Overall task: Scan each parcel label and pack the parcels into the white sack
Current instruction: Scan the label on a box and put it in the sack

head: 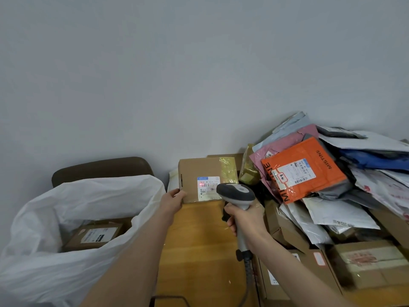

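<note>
cardboard box (195,170) edge in left hand (173,200)

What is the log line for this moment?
left hand: holds cardboard box | right hand: grips scanner, beam on label | white sack: open

A strip of table (199,251) lies open between the white sack (39,262), left, and the parcel heap (345,209), right

The left hand (173,201) grips the lower left edge of an upright cardboard box (199,171). Just before the box, the right hand (245,220) grips a grey scanner (235,192), and a red line lies across the box's label (208,187). Left of the box gapes the white sack (88,196), with a brown parcel (97,235) inside. Right of the box, mailers lie heaped, with an orange mailer (303,169) on top.
</note>
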### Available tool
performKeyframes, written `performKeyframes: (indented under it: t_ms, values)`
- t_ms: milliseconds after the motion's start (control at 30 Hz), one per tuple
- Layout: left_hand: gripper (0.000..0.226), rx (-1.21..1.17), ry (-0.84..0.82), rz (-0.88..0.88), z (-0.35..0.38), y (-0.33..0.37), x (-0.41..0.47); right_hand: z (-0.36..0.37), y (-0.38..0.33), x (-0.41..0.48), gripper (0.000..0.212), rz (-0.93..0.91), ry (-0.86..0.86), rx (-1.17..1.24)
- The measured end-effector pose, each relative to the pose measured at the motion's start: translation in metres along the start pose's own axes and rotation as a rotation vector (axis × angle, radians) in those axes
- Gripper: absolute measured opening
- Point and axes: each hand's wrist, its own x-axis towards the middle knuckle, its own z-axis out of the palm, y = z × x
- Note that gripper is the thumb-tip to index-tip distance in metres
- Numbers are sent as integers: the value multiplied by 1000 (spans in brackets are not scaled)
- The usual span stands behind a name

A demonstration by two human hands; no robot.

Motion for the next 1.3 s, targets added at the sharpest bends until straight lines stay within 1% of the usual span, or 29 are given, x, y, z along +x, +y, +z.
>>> performKeyframes:
  t_ms: [100, 333, 433, 667, 1033, 1133, 1300]
  values:
    - [33, 3, 0, 5, 0, -1, 4, 0, 0, -3, 18, 16, -14, -8]
    - [39, 27, 9, 35, 1, -4, 10, 1, -1, -5, 18, 25, -20, -14]
    - [38, 39, 8, 48, 1, -3, 10, 0, -1, -4, 19, 17, -16, -16]
    - [36, 8, -1, 30, 3, 1, 4, -1, -2, -1, 19, 3, -36, -2]
    - [36, -21, 47, 11, 7, 8, -5, -9, -5, 6, 12, -20, -30, 38]
    - [34, -17, 56, 12, 8, 8, -7, -10, -6, 8, 13, -16, -39, 42]
    - [21, 6, 118, 47, 3, 13, -18, -4, -14, 17, 11, -23, -97, 48]
